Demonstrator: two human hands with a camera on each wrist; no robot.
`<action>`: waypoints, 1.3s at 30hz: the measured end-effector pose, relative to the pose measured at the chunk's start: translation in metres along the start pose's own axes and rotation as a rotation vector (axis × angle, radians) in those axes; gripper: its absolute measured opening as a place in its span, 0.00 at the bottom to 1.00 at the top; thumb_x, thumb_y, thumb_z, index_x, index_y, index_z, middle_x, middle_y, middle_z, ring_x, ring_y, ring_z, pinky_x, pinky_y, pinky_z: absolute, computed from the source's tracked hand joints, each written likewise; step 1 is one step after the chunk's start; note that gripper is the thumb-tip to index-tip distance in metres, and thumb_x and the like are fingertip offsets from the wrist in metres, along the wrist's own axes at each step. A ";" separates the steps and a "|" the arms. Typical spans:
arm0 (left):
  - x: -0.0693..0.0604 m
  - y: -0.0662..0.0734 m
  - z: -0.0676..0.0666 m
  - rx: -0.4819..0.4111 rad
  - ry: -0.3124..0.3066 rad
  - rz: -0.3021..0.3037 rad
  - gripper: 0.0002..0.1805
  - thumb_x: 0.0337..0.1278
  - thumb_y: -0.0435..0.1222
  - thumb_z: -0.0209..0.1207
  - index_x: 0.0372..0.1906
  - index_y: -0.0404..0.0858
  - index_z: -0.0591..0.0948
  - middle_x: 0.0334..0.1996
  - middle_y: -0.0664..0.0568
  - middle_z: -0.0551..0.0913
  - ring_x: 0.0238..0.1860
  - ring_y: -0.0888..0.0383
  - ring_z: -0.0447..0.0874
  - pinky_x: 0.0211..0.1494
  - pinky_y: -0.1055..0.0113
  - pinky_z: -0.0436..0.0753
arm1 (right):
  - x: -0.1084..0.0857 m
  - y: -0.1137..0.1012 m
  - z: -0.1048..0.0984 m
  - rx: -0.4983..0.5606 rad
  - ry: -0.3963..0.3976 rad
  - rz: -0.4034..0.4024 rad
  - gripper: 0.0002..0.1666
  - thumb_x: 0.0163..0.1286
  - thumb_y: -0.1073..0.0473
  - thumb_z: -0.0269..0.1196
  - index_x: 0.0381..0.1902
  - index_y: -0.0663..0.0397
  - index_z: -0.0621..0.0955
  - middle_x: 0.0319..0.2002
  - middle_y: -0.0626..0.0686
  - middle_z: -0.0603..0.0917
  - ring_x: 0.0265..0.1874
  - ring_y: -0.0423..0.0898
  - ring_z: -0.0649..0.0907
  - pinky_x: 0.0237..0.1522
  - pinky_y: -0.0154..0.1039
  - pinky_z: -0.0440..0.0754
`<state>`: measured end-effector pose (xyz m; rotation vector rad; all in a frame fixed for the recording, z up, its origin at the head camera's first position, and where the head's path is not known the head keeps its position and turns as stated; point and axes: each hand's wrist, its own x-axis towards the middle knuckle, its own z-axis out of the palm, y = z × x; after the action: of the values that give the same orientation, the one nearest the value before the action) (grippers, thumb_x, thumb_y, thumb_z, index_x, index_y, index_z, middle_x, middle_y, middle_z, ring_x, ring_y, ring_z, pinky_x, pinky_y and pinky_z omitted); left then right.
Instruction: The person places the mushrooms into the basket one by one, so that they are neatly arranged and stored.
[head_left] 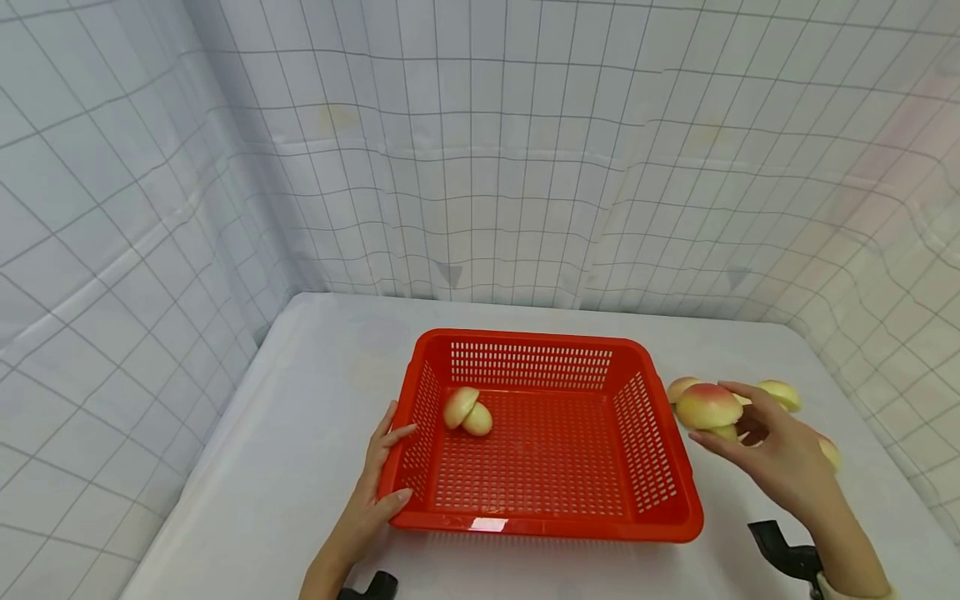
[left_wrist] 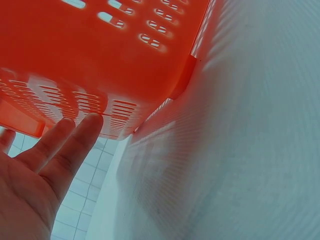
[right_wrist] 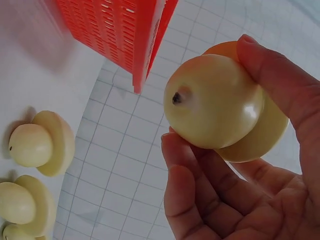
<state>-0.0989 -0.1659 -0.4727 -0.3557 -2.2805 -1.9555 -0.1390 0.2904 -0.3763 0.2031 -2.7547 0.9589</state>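
Mushroom [head_left: 708,406] in grip of right hand [head_left: 783,446]

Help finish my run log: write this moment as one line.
right hand: holds mushroom-shaped piece beside red basket | left hand: touches basket's left rim | in basket: one piece | on table: more pieces

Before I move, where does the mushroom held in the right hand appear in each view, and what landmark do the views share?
Head: the held mushroom is right of centre, just right of the red basket.
Left wrist: not in this picture.
Right wrist: the held mushroom is right of centre, slightly above the middle.
Shared landmark: the red basket, central in head, upper left in left wrist, top in right wrist.
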 end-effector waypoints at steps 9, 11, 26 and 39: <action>0.000 0.000 0.000 0.001 0.002 -0.005 0.41 0.43 0.36 0.59 0.69 0.44 0.61 0.74 0.61 0.39 0.70 0.47 0.44 0.52 0.53 0.77 | 0.017 -0.015 0.003 0.020 -0.075 -0.119 0.38 0.49 0.46 0.74 0.57 0.48 0.73 0.30 0.48 0.81 0.26 0.41 0.79 0.24 0.34 0.76; 0.000 0.000 0.000 0.001 0.002 -0.005 0.41 0.43 0.36 0.59 0.69 0.43 0.61 0.74 0.61 0.39 0.70 0.47 0.44 0.52 0.53 0.77 | 0.021 -0.018 0.003 0.036 -0.105 -0.127 0.38 0.49 0.45 0.74 0.57 0.48 0.73 0.30 0.48 0.81 0.27 0.41 0.79 0.25 0.34 0.76; 0.000 -0.001 -0.001 0.013 -0.004 0.008 0.40 0.44 0.36 0.59 0.69 0.44 0.61 0.75 0.59 0.38 0.70 0.47 0.44 0.52 0.52 0.77 | 0.055 -0.043 0.018 0.047 -0.292 -0.200 0.42 0.50 0.40 0.72 0.58 0.50 0.70 0.29 0.45 0.82 0.28 0.43 0.79 0.29 0.38 0.78; 0.000 0.002 -0.001 0.010 -0.006 -0.001 0.40 0.44 0.36 0.58 0.68 0.43 0.61 0.74 0.62 0.39 0.70 0.46 0.43 0.52 0.53 0.77 | 0.083 -0.063 0.036 0.127 -0.428 -0.237 0.36 0.51 0.45 0.73 0.56 0.44 0.73 0.35 0.45 0.82 0.32 0.45 0.80 0.35 0.43 0.78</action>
<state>-0.0988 -0.1665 -0.4706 -0.3601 -2.2938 -1.9450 -0.2122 0.2138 -0.3455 0.8245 -2.9441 1.1332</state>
